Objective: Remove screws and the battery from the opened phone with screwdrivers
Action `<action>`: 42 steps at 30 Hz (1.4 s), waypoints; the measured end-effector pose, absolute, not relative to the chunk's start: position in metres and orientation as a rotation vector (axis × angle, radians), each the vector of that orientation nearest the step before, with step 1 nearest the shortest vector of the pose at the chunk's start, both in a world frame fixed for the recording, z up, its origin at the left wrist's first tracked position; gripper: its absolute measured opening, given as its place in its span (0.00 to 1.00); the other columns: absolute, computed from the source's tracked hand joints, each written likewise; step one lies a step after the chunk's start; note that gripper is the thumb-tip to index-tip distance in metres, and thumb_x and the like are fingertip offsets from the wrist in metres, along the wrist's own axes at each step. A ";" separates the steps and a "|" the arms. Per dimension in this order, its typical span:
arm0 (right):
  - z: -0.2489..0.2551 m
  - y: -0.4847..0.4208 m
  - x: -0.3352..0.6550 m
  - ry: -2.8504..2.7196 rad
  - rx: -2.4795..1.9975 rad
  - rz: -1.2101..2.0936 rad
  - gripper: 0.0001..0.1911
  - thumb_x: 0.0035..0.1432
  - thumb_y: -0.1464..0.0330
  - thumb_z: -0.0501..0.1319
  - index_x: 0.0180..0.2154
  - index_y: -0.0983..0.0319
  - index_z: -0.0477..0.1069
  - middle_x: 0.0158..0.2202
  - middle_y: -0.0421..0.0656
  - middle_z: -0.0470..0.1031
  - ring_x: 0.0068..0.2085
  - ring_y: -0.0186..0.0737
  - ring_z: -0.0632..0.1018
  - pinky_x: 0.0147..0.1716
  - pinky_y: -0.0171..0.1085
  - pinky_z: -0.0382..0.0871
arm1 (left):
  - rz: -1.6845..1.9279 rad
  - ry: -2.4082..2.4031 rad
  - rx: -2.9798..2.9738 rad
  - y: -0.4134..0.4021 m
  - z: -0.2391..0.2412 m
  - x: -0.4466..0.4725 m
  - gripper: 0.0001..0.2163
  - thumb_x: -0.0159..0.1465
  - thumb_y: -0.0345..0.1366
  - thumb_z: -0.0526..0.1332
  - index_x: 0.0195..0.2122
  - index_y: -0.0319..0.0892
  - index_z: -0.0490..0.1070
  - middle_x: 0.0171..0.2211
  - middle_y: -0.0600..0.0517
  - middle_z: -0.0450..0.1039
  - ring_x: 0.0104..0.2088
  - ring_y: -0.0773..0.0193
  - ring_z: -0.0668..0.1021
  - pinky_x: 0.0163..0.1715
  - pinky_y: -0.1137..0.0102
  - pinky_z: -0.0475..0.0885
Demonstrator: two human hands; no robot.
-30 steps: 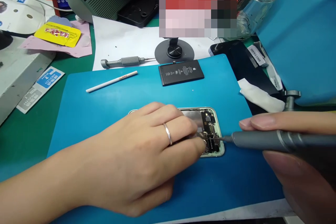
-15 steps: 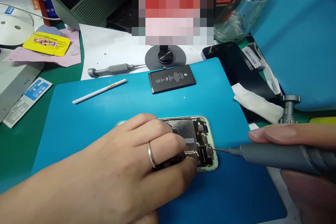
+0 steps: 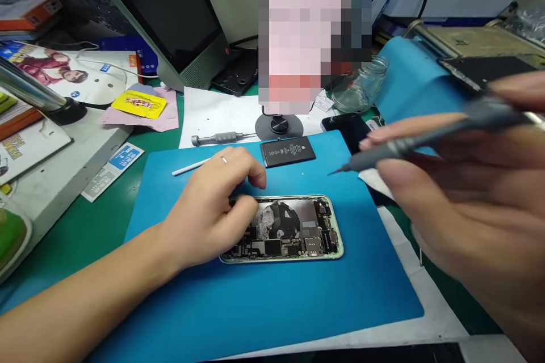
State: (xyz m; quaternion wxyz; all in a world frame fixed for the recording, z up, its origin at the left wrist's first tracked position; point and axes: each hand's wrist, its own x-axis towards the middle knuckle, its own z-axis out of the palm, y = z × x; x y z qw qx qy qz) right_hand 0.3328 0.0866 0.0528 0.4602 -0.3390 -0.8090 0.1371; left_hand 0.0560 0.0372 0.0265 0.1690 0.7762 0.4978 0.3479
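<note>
My right hand [image 3: 451,204] grips a dark grey screwdriver [image 3: 378,153]. The tool is raised above the blue mat [image 3: 264,306], its thin tip pointing left and away from the phone. An opened phone [image 3: 283,247] with a pale frame lies face up on the mat, its circuit board and bare metal inside showing. My left hand [image 3: 213,204] rests over the phone's left end. The thumb and index finger are bent but apart, with nothing visible between them; the other fingers are partly hidden. Behind the phone lies a black battery [image 3: 289,151].
A white stick [image 3: 187,168] lies partly behind my left hand. Beyond the mat are a second screwdriver [image 3: 223,138], a round black stand base [image 3: 279,126] and a glass jar [image 3: 361,85]. A smart display [image 3: 170,17] stands back left; a yellow packet [image 3: 139,104] lies nearby.
My right hand has lifted the screwdriver off the phone's right end. My left hand has drawn back to the left, uncovering the board. The view has shifted and widened.
</note>
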 end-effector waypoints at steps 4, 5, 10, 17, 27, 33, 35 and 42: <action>0.043 0.115 0.310 -2.049 -0.774 0.326 0.35 0.65 0.74 0.71 0.66 0.42 0.66 0.53 0.38 0.76 0.49 0.33 0.86 0.43 0.32 0.88 | 1.020 1.469 2.149 0.042 0.027 0.053 0.08 0.61 0.26 0.53 0.36 0.47 0.64 0.32 0.53 0.71 0.33 0.61 0.72 0.34 0.65 0.69; 0.038 0.119 0.309 -2.048 -0.771 0.369 0.35 0.65 0.74 0.71 0.66 0.42 0.66 0.50 0.37 0.78 0.47 0.33 0.86 0.41 0.31 0.88 | 1.019 1.470 2.153 0.043 0.027 0.053 0.08 0.61 0.25 0.53 0.36 0.46 0.64 0.32 0.53 0.71 0.33 0.61 0.72 0.34 0.65 0.69; 0.024 0.119 0.313 -1.988 -0.838 0.459 0.33 0.63 0.73 0.73 0.64 0.44 0.68 0.47 0.38 0.82 0.41 0.36 0.87 0.33 0.33 0.86 | 1.026 1.443 2.165 0.045 0.027 0.058 0.09 0.60 0.23 0.53 0.35 0.45 0.64 0.32 0.54 0.71 0.34 0.63 0.72 0.34 0.67 0.69; 0.024 0.117 0.313 -1.956 -0.879 0.475 0.34 0.62 0.71 0.74 0.64 0.41 0.69 0.49 0.36 0.83 0.43 0.38 0.87 0.33 0.35 0.86 | 0.984 1.500 2.125 0.043 0.026 0.060 0.07 0.65 0.26 0.54 0.37 0.46 0.67 0.34 0.53 0.74 0.36 0.61 0.74 0.37 0.65 0.73; 0.025 0.117 0.310 -1.986 -0.862 0.435 0.31 0.65 0.71 0.72 0.63 0.42 0.68 0.49 0.36 0.80 0.47 0.36 0.87 0.38 0.33 0.88 | 0.987 1.477 2.157 0.045 0.029 0.061 0.07 0.68 0.25 0.56 0.38 0.44 0.71 0.35 0.53 0.77 0.37 0.62 0.77 0.39 0.66 0.73; 0.024 0.118 0.308 -1.987 -0.835 0.467 0.32 0.63 0.74 0.72 0.63 0.43 0.68 0.46 0.36 0.81 0.47 0.37 0.87 0.38 0.33 0.87 | 1.012 1.474 2.059 0.046 0.030 0.060 0.07 0.69 0.27 0.58 0.38 0.44 0.74 0.35 0.54 0.78 0.36 0.63 0.78 0.41 0.66 0.74; 0.025 0.117 0.307 -1.971 -0.844 0.440 0.32 0.62 0.75 0.73 0.62 0.44 0.69 0.47 0.36 0.81 0.47 0.36 0.87 0.38 0.32 0.87 | 1.014 1.458 1.963 0.048 0.031 0.059 0.07 0.70 0.29 0.59 0.39 0.44 0.78 0.36 0.54 0.80 0.37 0.63 0.79 0.39 0.67 0.74; 0.045 0.110 0.301 -1.981 -0.748 0.361 0.35 0.64 0.76 0.71 0.64 0.40 0.69 0.49 0.35 0.75 0.49 0.32 0.86 0.41 0.30 0.88 | 1.111 1.386 1.931 0.051 0.025 0.055 0.07 0.70 0.31 0.65 0.45 0.43 0.83 0.39 0.52 0.83 0.38 0.63 0.80 0.38 0.68 0.75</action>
